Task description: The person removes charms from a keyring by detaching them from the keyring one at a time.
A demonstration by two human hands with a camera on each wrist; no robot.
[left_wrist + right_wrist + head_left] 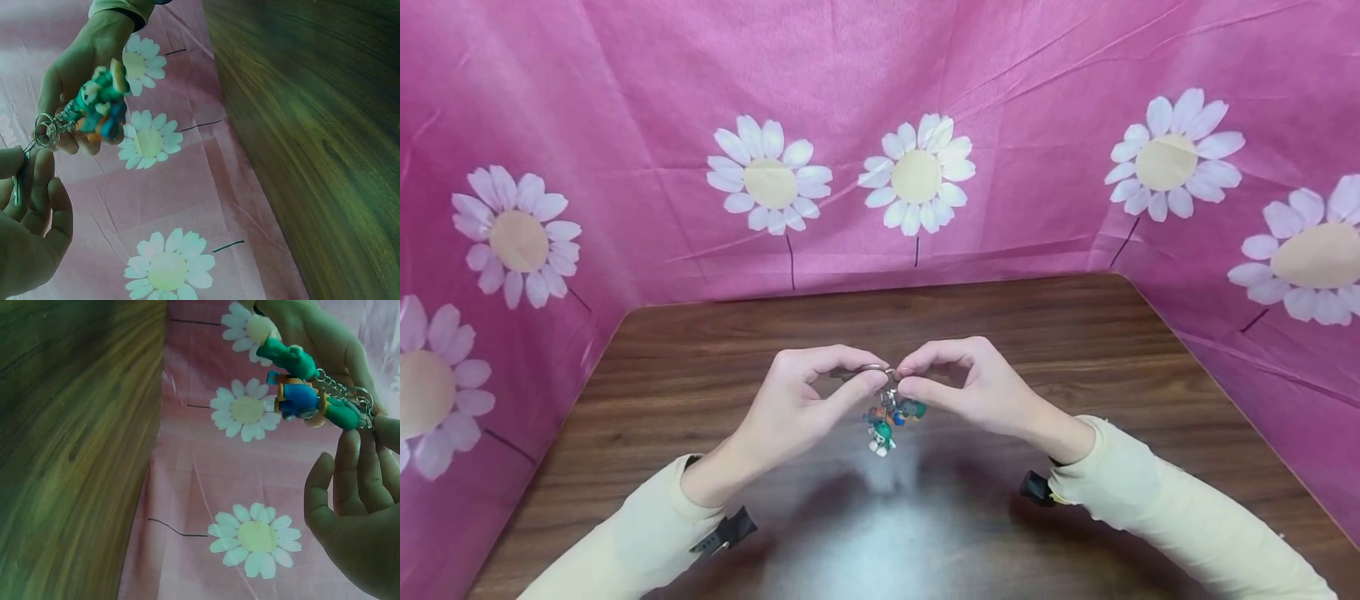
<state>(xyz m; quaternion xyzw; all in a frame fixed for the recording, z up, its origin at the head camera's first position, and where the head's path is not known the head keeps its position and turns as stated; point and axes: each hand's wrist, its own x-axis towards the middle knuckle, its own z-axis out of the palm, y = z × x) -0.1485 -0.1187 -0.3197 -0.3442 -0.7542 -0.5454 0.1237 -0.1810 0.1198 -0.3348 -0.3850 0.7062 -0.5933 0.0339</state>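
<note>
Between finger and thumb, my left hand [801,400] pinches a silver key [19,184] that hangs from a metal key ring [47,130]. My right hand [988,387] pinches the same ring from the other side, its fingertips close to the left ones. Short chains link the ring to several small toy figure charms: a green and white one [882,437] dangles lowest, beside a blue and orange one [297,399] and another green one [340,412]. Both hands are held above the table. My fingertips partly hide the ring and key.
A dark wood-grain table [715,333] lies below. Pink cloth [655,83] printed with white daisies stands around its back and sides. Each sleeve carries a dark strapped device near the wrist, the left one [726,531] and the right one [1037,488].
</note>
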